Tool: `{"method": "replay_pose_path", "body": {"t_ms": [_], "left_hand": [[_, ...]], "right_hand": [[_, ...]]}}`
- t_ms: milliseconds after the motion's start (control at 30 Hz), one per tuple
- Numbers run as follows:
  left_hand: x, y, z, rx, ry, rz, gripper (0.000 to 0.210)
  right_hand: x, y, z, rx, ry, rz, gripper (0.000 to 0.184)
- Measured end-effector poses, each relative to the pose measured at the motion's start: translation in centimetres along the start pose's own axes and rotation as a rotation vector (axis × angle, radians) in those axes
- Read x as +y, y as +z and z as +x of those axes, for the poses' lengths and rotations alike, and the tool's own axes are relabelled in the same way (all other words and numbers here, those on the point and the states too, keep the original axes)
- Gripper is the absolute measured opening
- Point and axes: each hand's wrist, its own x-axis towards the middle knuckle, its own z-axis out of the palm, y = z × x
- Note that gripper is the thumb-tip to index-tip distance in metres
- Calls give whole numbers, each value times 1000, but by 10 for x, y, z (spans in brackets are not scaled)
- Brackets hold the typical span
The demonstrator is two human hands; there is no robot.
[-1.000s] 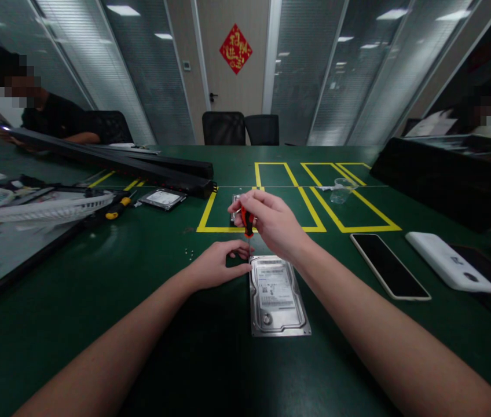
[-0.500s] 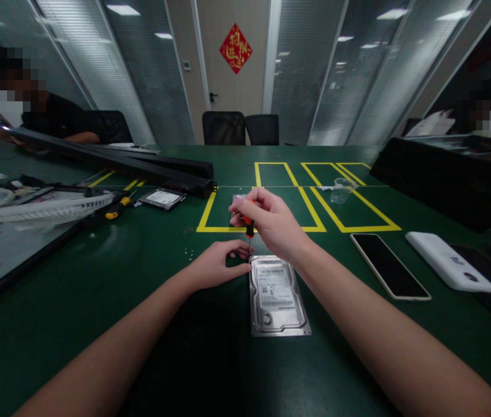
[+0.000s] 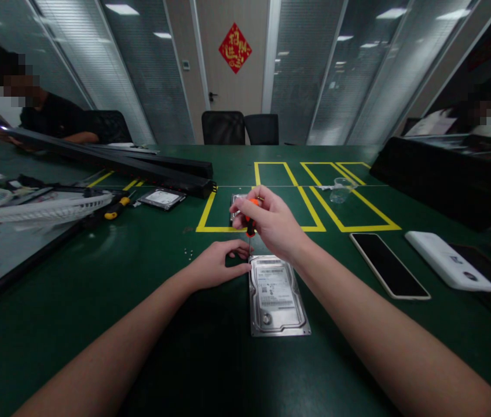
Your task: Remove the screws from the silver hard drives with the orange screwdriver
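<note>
1. Clock centred on the HDD, 12 = away from wearer. The hard drive (image 3: 277, 295) is lying flat on the green table (image 3: 211, 370), label up, short end facing 12, prob. so its corners are staying reachable.
2. R hand (image 3: 274, 217) is closing round the handle of a red-and-black screwdriver (image 3: 251, 226), just past the drive at 12. Shaft is standing near upright, prob. for a straight push down.
3. Tip is meeting the drive's 11 o'clock corner; can't tell if it's sitting in a screw.
4. L hand (image 3: 215, 263) is resting at 10, half open, not wrapping anything: thumb is touching the drive's L edge, fingertips are curling beside the shaft, prob. steadying drive + guiding tip. Can't tell if they're touching the shaft.
5. Tiny pale bits (image 3: 188, 252), poss. screws, are lying further out at 10, prob. grouped so none go astray.
6. A smaller drive (image 3: 234, 198) is sitting at 11 inside yellow tape, partly hidden by R fingers.
7. A third drive (image 3: 162, 198) is lying btwn 10 and 11; a yellow-handled screwdriver (image 3: 118, 208) is lying at 10, prob. parked as a spare.
8. Phone (image 3: 388, 265) is lying btwn 2 and 3, apparently outside R arm's working space.
</note>
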Motion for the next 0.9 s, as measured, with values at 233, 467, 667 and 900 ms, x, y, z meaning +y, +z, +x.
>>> {"method": "replay_pose_path", "body": {"t_ms": [233, 467, 667, 900], "left_hand": [[3, -1, 0, 2, -9, -6, 33], [-2, 0, 0, 2, 8, 4, 31], [-2, 1, 0, -4, -3, -7, 33], [-2, 0, 0, -5, -4, -1, 32]], "right_hand": [[0, -3, 4, -87, -22, 8, 33], [-2, 3, 0, -9, -7, 7, 25], [0, -3, 3, -78, -29, -11, 31], [-2, 1, 0, -10, 0, -27, 28]]}}
